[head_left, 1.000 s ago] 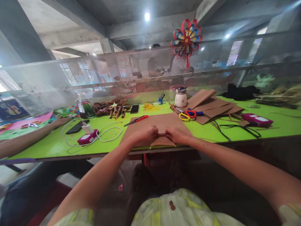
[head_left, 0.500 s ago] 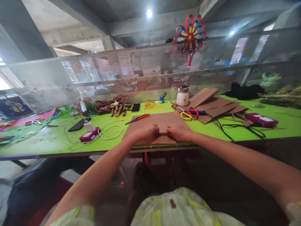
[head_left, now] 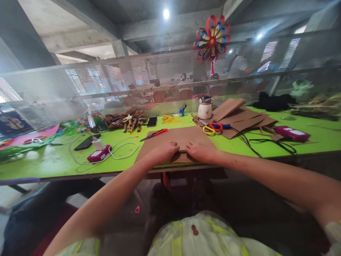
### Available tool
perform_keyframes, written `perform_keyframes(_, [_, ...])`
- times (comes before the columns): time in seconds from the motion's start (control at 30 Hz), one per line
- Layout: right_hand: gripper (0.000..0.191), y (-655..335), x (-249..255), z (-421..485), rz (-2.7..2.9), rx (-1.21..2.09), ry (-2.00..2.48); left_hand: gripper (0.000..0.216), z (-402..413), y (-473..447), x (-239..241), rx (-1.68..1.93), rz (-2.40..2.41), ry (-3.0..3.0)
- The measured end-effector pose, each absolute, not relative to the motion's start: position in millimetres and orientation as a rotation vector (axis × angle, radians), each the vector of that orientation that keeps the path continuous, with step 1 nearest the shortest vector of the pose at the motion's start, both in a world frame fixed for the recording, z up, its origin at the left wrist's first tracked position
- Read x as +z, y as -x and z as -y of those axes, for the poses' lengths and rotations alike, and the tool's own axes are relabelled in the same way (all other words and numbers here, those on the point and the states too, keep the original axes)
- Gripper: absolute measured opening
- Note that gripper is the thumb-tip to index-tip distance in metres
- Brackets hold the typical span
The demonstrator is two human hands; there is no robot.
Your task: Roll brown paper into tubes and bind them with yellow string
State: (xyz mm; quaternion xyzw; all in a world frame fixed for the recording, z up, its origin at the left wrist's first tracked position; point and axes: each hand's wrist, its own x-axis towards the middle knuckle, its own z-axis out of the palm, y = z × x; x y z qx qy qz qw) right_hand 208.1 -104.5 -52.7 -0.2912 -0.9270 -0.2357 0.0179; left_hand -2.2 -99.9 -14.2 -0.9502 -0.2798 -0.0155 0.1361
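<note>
A sheet of brown kraft paper (head_left: 179, 136) lies near the front edge of the green table. My left hand (head_left: 168, 150) and my right hand (head_left: 196, 151) are side by side at its near part, fingers curled on a narrow folded or rolled strip of the paper between them. Most fingertips are hidden behind the backs of my hands. Across the sheet's far left corner rests a red and black utility knife (head_left: 154, 134). Scissors with red and yellow handles (head_left: 210, 131) lie at its far right corner.
Brown paper pieces (head_left: 241, 122) are piled at the right beside a pale bottle (head_left: 205, 108). Purple power sockets (head_left: 99, 155) with a white cable stand left. Behind are a phone (head_left: 152, 122), a bundle of brown paper rolls (head_left: 131, 122) and a perforated metal screen (head_left: 119, 83).
Both hands stay on the paper strip and have come slightly closer together, with the fingers lying flatter. The whole view has shifted a little.
</note>
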Motion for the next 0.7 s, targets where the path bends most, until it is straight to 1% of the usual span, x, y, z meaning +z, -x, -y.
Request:
perform_keyframes(0.13, [0.021,-206,-52,104,2.892,-0.781,0.855,0.015,101,5,-15,-0.032,0.772,2.722])
perform_keyframes(0.3, [0.021,-207,-54,103,2.924,-0.825,0.811,0.021,104,4,-23,0.016,0.742,2.692])
perform_keyframes(0.4, [0.018,-207,-54,100,2.953,-0.802,0.812,0.024,106,6,-24,-0.022,0.738,2.700])
perform_keyframes(0.57, [0.017,-209,-45,100,2.945,-0.722,0.874,0.019,89,10,-5,-0.053,1.056,2.944])
perform_keyframes(0.63, [0.017,-208,-41,102,2.906,-0.718,0.882,0.027,77,6,7,-0.106,1.214,3.095])
perform_keyframes(0.7, [0.018,-208,-36,105,2.859,-0.739,0.857,0.028,68,0,16,-0.212,1.307,3.194])
